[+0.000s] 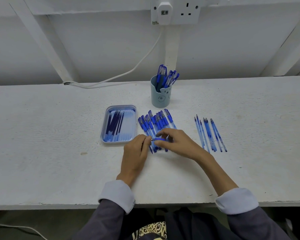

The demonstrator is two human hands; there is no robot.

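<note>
Pens [154, 123]: blue grips, clear barrels. Cup [160, 99]: grey-blue, with a drawn bear face. Tray [119, 106]: pale blue; table [50, 135]: white.

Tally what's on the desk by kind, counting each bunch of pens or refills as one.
Pen cup: 1
Tray: 1
Bunches of pens: 2, one on the table, one in the cup
Bunches of refills: 2, one in the tray, one loose at right
Pen gripped by left hand and right hand: 1
Total: 7

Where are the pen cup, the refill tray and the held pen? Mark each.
pen cup [160, 98], head view, front wall.
refill tray [121, 106], head view, far rim.
held pen [158, 139], head view, blue grip section.
</note>
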